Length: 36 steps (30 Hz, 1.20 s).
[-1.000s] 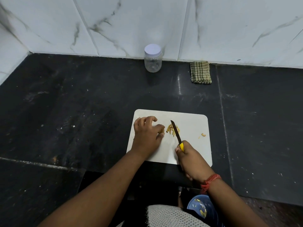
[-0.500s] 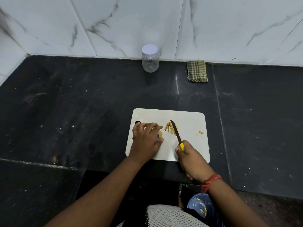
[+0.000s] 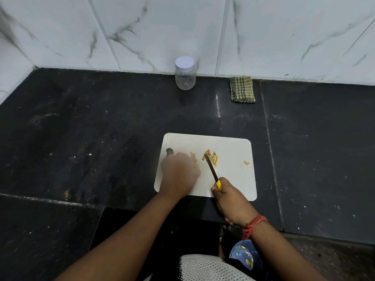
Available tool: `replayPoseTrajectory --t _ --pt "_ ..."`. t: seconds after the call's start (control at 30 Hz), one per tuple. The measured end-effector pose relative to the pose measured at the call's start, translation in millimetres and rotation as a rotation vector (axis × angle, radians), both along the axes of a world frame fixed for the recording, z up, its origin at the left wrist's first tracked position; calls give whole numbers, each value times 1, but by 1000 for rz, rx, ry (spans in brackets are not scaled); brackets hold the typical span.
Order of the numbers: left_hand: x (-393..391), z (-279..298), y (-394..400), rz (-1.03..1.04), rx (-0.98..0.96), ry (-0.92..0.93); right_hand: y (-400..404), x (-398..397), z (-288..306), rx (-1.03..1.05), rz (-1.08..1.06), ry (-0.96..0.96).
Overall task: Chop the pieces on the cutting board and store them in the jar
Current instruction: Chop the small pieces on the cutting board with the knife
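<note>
A white cutting board [image 3: 233, 175] lies on the black counter near its front edge. A small heap of yellow strips [image 3: 211, 157] sits at the board's middle. My right hand [image 3: 231, 201] grips a yellow-handled knife [image 3: 212, 169], its blade tip resting against that heap. My left hand [image 3: 179, 173], blurred by motion, is on the board's left part with fingers curled over a few yellow pieces [image 3: 193, 157]. Two small bits [image 3: 246, 162] lie near the right edge. A clear jar [image 3: 185, 75] with a white lid on stands at the back wall.
A folded green checked cloth [image 3: 242, 89] lies by the wall, right of the jar. A blue bowl [image 3: 246, 258] with yellow scraps sits below the counter edge near my body. The marble wall closes the back and left.
My left hand slid left across the board, dragging a few yellow pieces away from the heap. The right hand and knife stayed almost still.
</note>
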<state>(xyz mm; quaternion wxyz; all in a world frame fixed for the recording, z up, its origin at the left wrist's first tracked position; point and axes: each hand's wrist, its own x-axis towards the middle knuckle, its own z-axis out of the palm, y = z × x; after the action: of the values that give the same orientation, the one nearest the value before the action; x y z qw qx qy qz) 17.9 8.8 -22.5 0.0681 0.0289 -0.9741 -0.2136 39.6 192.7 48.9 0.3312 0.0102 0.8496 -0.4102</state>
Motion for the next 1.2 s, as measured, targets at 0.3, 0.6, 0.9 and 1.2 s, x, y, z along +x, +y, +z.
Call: replayPoseTrajectory --t 0.3,0.6,0.9,1.2 --pt "1 -1 4 79 48 -17 -12 5 -2 70 70 3" --pt "1 -1 4 99 104 -41 -21 5 -8 151 111 24" --pt "1 -3 4 113 133 -46 -29 2 -12 223 229 87" --pt "-1 -8 6 135 113 -35 -34 -4 -14 280 243 60"
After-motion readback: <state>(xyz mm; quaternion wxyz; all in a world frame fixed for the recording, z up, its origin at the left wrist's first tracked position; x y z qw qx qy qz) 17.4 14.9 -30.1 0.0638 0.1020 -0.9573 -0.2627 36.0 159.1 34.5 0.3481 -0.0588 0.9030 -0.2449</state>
